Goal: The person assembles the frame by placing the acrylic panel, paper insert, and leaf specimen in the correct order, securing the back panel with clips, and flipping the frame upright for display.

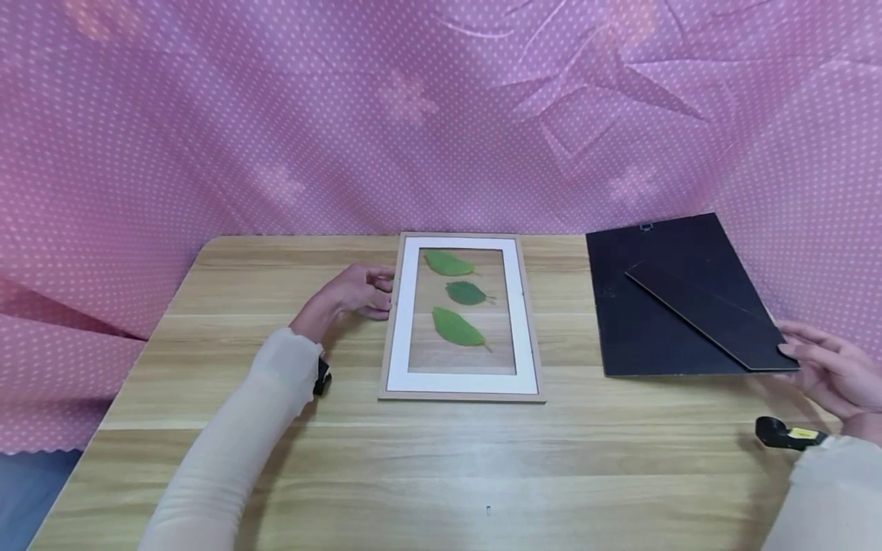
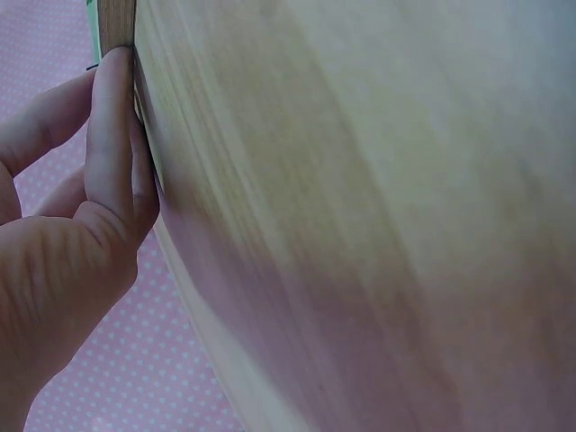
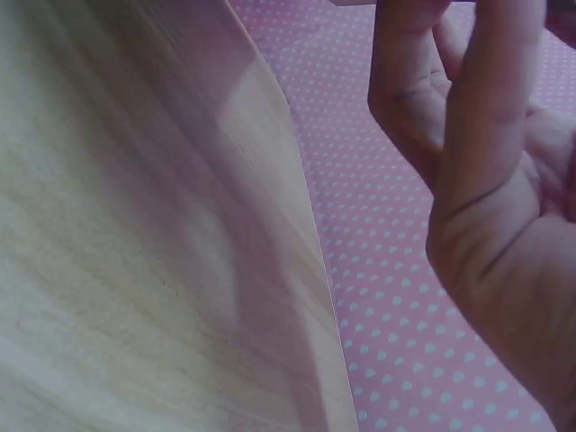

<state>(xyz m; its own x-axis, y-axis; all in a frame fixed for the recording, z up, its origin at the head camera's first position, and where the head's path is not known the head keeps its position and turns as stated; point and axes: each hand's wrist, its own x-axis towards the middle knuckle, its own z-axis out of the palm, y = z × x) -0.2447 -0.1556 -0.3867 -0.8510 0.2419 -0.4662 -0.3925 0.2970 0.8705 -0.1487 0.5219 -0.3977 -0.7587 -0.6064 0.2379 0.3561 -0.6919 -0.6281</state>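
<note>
A picture frame (image 1: 393, 360) with a thin wooden border and white mat lies flat on the table, with three green leaves (image 1: 458, 327) spaced down its window. My left hand (image 1: 360, 292) is at its left edge, fingertips touching the wooden side (image 2: 117, 25) in the left wrist view. Over at the right, my right hand (image 1: 830, 366) pinches the lower right corner of a black frame backing board (image 1: 661, 337), thumb on top by the end of its flat easel stand (image 1: 710, 314). In the right wrist view the right hand (image 3: 495, 180) shows from below; the board is nearly out of sight there.
A wood-grain table (image 1: 441, 459) carries everything. Pink dotted cloth (image 1: 413, 115) hangs behind and along both sides. A tiny dark-edged bit (image 1: 488, 510) lies near the front. Black wrist devices (image 1: 785, 434) sit at both cuffs.
</note>
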